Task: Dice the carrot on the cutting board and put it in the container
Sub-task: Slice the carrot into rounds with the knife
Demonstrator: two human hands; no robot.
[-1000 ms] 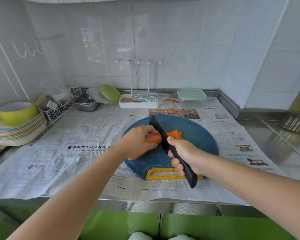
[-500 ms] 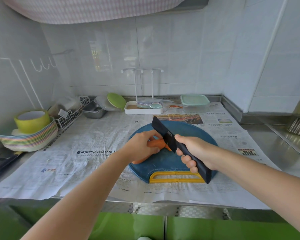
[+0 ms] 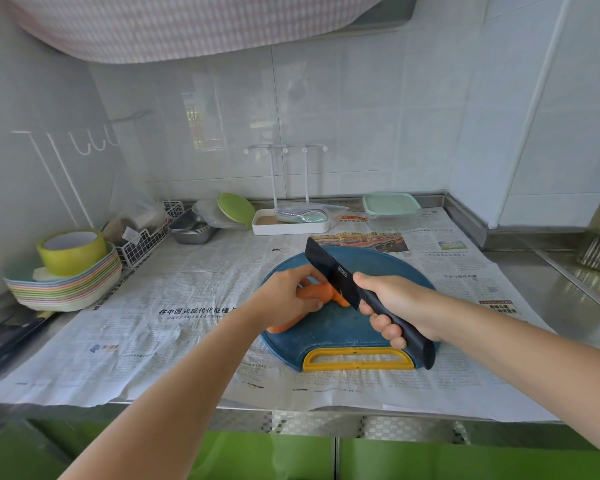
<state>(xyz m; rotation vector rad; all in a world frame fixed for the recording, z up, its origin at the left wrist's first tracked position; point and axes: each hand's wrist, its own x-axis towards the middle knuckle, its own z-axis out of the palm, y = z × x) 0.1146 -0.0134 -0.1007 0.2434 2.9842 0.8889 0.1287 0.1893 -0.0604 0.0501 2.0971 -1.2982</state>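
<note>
The left hand (image 3: 284,301) curls over the carrot (image 3: 317,292), pinning it on the board (image 3: 340,329) at near middle, fingertips kept just left of the blade. The right hand (image 3: 395,303) grips the knife (image 3: 329,271) by its handle, blade angled over the carrot's right end, seemingly to slice. The container (image 3: 392,211) sits far right, lid on; that probably must come off first. Newspaper (image 3: 187,306) covers the desk (image 3: 561,306).

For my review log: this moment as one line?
step: cutting | left hand: holds orange carrot on round blue cutting board | right hand: grips black knife at carrot
</note>
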